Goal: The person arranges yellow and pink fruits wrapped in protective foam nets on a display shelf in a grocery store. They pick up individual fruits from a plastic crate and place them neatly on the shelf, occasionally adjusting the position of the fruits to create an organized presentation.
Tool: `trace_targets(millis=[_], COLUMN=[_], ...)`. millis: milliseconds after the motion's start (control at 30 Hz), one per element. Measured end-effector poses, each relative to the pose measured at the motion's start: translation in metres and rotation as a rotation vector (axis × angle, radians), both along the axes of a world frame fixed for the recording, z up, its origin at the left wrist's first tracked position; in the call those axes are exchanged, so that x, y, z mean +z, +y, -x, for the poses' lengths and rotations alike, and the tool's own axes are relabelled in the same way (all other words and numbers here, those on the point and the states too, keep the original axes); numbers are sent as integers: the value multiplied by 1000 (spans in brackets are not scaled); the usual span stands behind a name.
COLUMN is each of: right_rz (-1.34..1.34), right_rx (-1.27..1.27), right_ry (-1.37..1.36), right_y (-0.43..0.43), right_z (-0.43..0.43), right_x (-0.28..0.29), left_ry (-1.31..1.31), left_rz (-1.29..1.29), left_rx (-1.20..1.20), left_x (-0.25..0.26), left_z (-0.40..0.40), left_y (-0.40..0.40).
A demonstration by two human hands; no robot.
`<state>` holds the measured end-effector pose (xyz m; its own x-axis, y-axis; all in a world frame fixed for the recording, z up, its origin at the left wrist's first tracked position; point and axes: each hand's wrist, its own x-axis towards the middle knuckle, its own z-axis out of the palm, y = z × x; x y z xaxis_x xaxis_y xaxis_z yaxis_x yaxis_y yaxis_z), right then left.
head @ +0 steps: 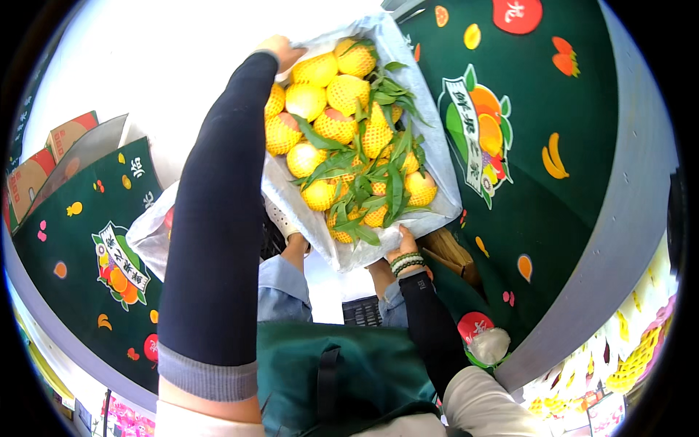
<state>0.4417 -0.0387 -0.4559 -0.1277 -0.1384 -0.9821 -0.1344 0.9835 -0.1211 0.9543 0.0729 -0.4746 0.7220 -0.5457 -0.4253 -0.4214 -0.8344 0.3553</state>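
Note:
Before me is a crate lined with pale cloth-like sheeting [437, 158], tilted in the view. It holds several round yellow-orange fruits in yellow foam nets [349, 93], with leafy green sprigs [360, 185] lying over its right and lower parts. My left hand [281, 52] grips the crate's upper left edge, fingers partly hidden by the rim. At its lower right corner my right hand [407, 254], with beaded bracelets at the wrist, holds the lined edge; some of its fingers are hidden beneath. Black sleeves cover both forearms.
Dark green printed drapes [546, 109] hang on both sides. Another white-lined container [153, 229] with red fruit is partly behind my left arm. Cardboard boxes [33, 180] stand at far left. Below are black plastic crates [361, 312], an open brown carton [450, 254] and my legs.

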Motion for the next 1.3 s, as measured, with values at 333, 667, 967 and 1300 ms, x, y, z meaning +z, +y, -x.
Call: trace_targets(millis=[333,667,967,1300], right_rz=[158,238,215,151], right_rx=[43,70,206,264], right_ry=[-91,31,-6,-217], right_y=[-3,-4,-52,-28], right_z=[13,-8,-35,-57], right_x=[-10,32,87,294], left_ry=[-5,245,259,208], left_rz=[-50,250,275,252], left_rx=[260,423,437,682], left_x=[123,218,318,530], left_z=[24,49,75,132], left_y=[59,77,47,169])
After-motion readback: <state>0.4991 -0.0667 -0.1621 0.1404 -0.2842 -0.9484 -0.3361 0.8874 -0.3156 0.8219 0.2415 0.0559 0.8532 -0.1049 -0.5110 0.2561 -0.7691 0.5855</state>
